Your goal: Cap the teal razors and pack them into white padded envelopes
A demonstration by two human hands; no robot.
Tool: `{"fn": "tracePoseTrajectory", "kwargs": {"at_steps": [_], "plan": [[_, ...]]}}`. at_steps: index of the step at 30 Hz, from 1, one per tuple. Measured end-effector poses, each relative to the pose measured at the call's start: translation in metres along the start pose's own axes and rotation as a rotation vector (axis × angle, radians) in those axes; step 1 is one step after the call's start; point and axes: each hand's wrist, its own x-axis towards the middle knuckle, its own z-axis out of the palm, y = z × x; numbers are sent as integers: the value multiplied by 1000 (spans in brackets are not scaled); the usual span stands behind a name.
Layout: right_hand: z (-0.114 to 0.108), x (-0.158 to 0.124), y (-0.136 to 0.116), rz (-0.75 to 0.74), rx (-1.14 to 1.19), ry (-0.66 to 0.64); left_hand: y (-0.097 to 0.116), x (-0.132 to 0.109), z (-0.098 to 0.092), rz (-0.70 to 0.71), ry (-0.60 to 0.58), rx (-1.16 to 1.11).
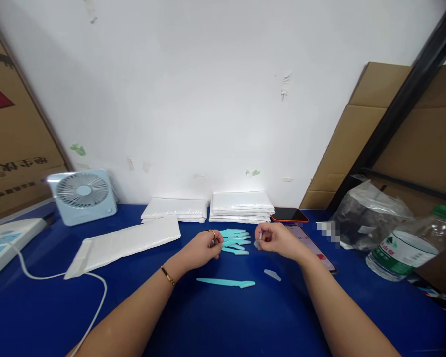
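Observation:
My left hand (204,248) is closed in a pinch on a teal eyebrow razor (236,242), its blade end pointing right. Several more teal razors (238,252) lie fanned out beneath and behind those fingers. A short gap to the right, my right hand (278,240) pinches a small translucent blade cap (256,244), partly hidden by the fingertips. In front of both hands, a single teal eyebrow razor (225,282) lies flat on the blue table. Another translucent blade cap (272,274) rests to the right of it.
Two stacks of white padded envelopes (241,203) stand against the wall. One loose envelope (124,245) lies left, near a small fan (84,196) and a white cable (100,307). On the right are a phone (290,214), another phone (312,245), a plastic bag (369,213) and a bottle (409,245).

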Motion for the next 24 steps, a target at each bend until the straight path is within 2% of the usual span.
{"fn": "tracePoseTrajectory", "kwargs": {"at_steps": [2,4,8,12,24], "plan": [[-1,0,-2,-32,115,70,2,0,-1,-68,-16,-102],[-2,-1,-5,-119,129,172,4,-1,-3,-104,5,-187],[-1,-3,-14,-294,-52,306,4,-1,-8,-212,33,-381],[1,-4,-21,-365,-182,324,3,-1,-11,-296,3,-500],[6,-5,-21,-422,-260,338,1,-1,-14,-355,-44,-553]]}}
